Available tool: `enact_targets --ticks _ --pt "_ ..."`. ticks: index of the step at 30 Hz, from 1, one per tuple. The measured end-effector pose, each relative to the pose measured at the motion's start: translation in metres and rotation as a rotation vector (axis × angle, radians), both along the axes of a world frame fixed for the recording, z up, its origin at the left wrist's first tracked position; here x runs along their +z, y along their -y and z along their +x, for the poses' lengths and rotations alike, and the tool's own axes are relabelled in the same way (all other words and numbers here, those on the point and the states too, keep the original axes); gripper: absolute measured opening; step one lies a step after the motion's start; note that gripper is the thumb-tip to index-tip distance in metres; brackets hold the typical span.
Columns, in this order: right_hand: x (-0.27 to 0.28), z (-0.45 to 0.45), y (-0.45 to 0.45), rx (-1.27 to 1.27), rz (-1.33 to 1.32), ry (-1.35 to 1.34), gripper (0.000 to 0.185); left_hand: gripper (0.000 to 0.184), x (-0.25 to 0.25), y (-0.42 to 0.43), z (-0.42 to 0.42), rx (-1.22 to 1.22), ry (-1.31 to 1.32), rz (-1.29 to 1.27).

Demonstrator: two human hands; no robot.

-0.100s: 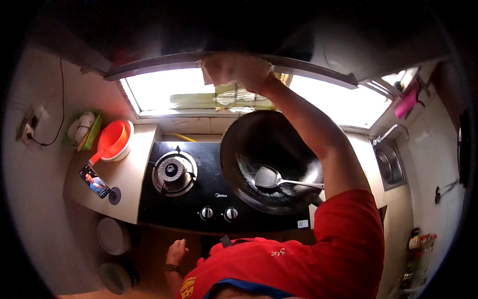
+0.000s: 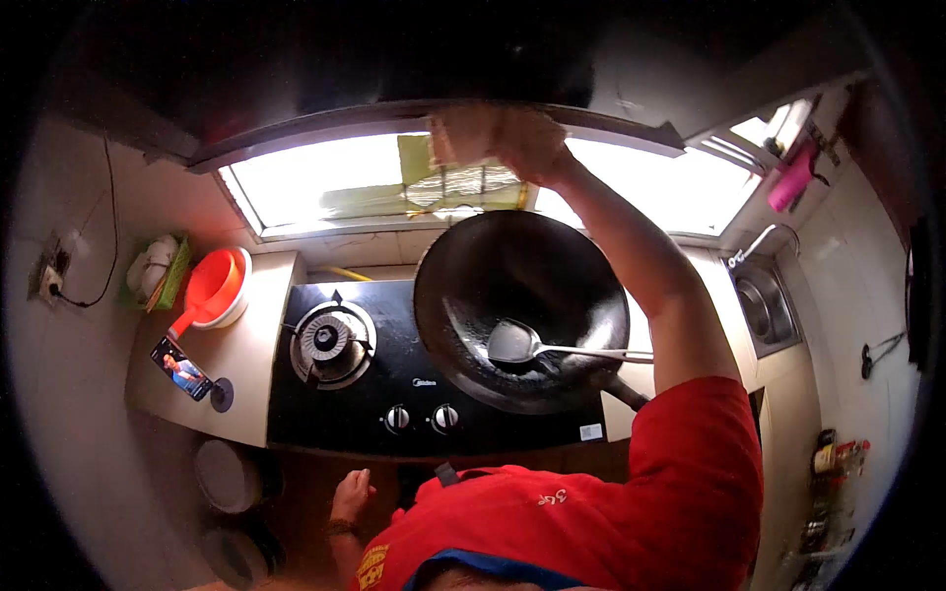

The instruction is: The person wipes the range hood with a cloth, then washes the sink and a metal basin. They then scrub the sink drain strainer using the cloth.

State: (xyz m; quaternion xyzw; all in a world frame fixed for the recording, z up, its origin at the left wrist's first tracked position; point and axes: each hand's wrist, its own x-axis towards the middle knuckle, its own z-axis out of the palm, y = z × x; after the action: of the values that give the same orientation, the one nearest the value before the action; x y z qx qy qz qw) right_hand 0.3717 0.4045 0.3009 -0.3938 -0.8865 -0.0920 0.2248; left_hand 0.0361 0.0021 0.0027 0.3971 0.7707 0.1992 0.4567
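High at the front edge of the dark range hood point(image 2: 345, 123), my right hand point(image 2: 532, 143) presses a pale cloth point(image 2: 463, 135) against it, with the arm stretched over the wok. Down at the left of my body, my left hand point(image 2: 352, 489) hangs low with its fingers curled in and no object showing in it. Below my right arm a large black wok point(image 2: 522, 256) stands on the right side of the stove point(image 2: 379, 433). A metal spatula point(image 2: 513, 342) lies inside the wok, its handle over the right rim.
Left burner point(image 2: 326, 338) is bare. On the left counter point(image 2: 236, 414) are a red strainer point(image 2: 215, 281) over a white bowl, a phone point(image 2: 181, 368) on a stand and a green basket point(image 2: 175, 272). A sink point(image 2: 764, 305) lies at the right, and a window behind the stove.
My right hand and the cloth have shifted right along the hood edge. The whole view has moved slightly, and more of the wok handle shows. My left hand stays low.
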Motion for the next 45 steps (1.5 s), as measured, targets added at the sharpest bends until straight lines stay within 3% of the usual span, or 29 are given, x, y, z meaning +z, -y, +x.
enact_targets --ticks 3,6,8,9,10,14,16,18,19,20,21,22,23,24,26,28,30,33,37,40,42,44,45 --pt "-0.014 0.077 0.011 -0.071 0.257 -0.126 0.018 0.04 -0.008 -0.006 0.012 -0.075 -0.019 0.049" --pt "-0.004 0.146 0.031 -0.011 0.121 -0.243 0.017 0.039 -0.01 -0.011 0.029 -0.073 0.032 0.003" --pt "-0.019 0.183 0.044 -0.232 0.312 -0.211 0.017 0.04 -0.009 -0.015 0.037 -0.2 -0.008 -0.044" --pt "-0.024 0.206 0.037 -0.345 0.165 -0.254 0.021 0.04 -0.001 -0.02 0.043 -0.209 -0.009 -0.046" --pt "-0.034 0.229 0.035 -0.467 0.219 -0.273 0.032 0.04 0.01 -0.022 0.05 -0.252 -0.027 -0.036" --pt "-0.042 0.295 0.061 -0.532 0.285 -0.337 0.043 0.038 -0.008 -0.028 0.053 -0.305 -0.107 0.138" --pt "-0.035 0.303 0.085 -0.576 0.315 -0.364 0.047 0.036 0.006 -0.034 0.051 -0.307 -0.052 0.153" --pt "-0.021 0.291 0.111 -0.427 -0.134 -1.608 0.045 0.034 0.026 -0.038 0.053 -0.299 0.003 0.165" --pt "-0.012 0.284 0.126 -0.191 -0.235 -1.852 0.046 0.033 0.039 -0.04 0.054 -0.233 0.084 0.139" --pt "-0.015 0.285 0.135 0.039 -0.259 -1.868 0.046 0.032 0.05 -0.04 0.055 -0.163 0.164 0.108" --pt "-0.029 0.298 0.13 0.045 -0.423 -1.817 0.045 0.031 0.057 -0.041 0.057 -0.169 0.127 0.096" --pt "-0.041 0.313 0.127 0.053 -0.573 -1.757 0.044 0.031 0.033 -0.045 0.046 -0.181 0.126 0.105" --pt "-0.03 0.292 0.133 -0.185 -0.583 -1.852 0.043 0.03 -0.012 -0.044 0.026 -0.358 0.033 0.318" --pt "-0.03 0.284 0.142 -0.137 -0.653 -1.839 0.048 0.03 -0.013 -0.042 0.024 -0.455 -0.009 0.418" --pt "-0.026 0.262 0.155 0.133 -0.677 -1.903 0.046 0.03 0.031 -0.042 0.045 -0.521 -0.063 0.494" --pt "-0.029 0.254 0.162 0.197 -0.624 -1.786 0.048 0.03 0.073 -0.047 0.066 -0.509 -0.062 0.458" --pt "-0.032 0.242 0.17 0.22 -0.632 -1.805 0.053 0.032 0.089 -0.053 0.071 -0.19 0.51 0.243" --pt "-0.028 0.21 0.2 0.229 -0.78 -1.775 0.056 0.031 0.143 -0.068 0.093 -0.312 0.617 0.292" --pt "-0.036 0.161 0.232 0.354 -0.965 -1.761 0.052 0.034 0.156 -0.1 0.122 -0.494 0.896 0.362" --pt "-0.05 0.118 0.264 0.176 -0.952 -1.843 0.05 0.035 0.176 -0.112 0.166 -0.525 1.009 0.279" --pt "-0.071 0.093 0.287 -0.084 -0.758 -1.683 0.053 0.036 0.17 -0.11 0.193 -0.562 1.031 0.222" --pt "-0.071 0.077 0.31 0.2 -1.016 -2.157 0.053 0.035 0.168 -0.108 0.199 -0.678 0.93 0.236" --pt "-0.077 0.077 0.324 0.36 -1.07 -2.238 0.052 0.033 0.163 -0.099 0.21 -0.487 1.087 0.152"
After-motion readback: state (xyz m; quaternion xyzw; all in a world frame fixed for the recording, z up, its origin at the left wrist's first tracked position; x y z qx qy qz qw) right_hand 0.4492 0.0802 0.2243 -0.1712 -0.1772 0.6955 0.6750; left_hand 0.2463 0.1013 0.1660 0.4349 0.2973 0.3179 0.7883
